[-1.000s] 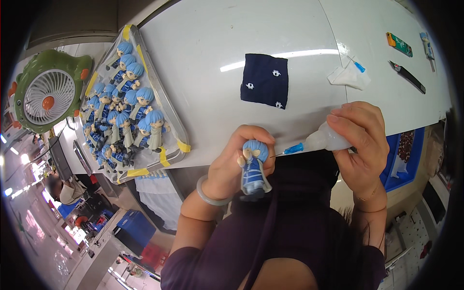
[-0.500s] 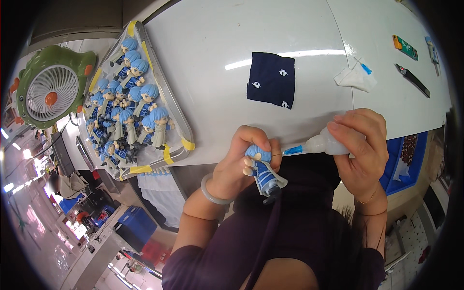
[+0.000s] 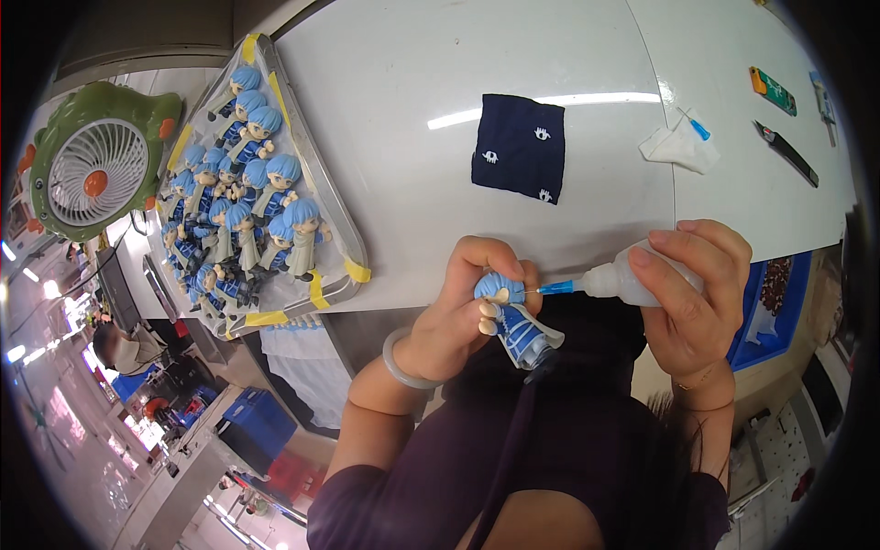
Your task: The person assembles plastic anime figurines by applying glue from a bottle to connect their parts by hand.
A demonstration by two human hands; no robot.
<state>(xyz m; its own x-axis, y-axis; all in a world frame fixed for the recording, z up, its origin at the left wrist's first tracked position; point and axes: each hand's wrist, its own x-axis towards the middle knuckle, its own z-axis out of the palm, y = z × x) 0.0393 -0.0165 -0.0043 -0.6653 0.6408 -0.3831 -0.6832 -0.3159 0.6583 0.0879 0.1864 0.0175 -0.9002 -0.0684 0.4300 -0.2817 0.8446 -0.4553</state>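
My left hand point(image 3: 469, 289) is closed around a small blue-haired figurine point(image 3: 522, 335) in a blue outfit with a pale cape, held tilted in front of my chest. In my right hand point(image 3: 694, 293) is a translucent squeeze bottle point(image 3: 612, 280), lying nearly sideways. Its blue needle tip point(image 3: 556, 288) points left, and the thin needle reaches the figurine's head beside my left fingers. Whether the needle touches the surface is too fine to tell. A dark blue cloth point(image 3: 519, 148) with white motifs lies on the table beyond my hands.
At left, a tray point(image 3: 353, 275) edged with yellow tape holds several similar figurines, next to a green fan point(image 3: 96, 174). On the right lie a white tissue point(image 3: 674, 149) with a blue needle tip, a black cutter point(image 3: 786, 153) and a green-orange item point(image 3: 773, 91). A blue bin point(image 3: 779, 339) sits below.
The figurine has turned slightly and shifted right in my left hand. My right hand has moved slightly right and down with the bottle, whose needle still points at the figurine's head.
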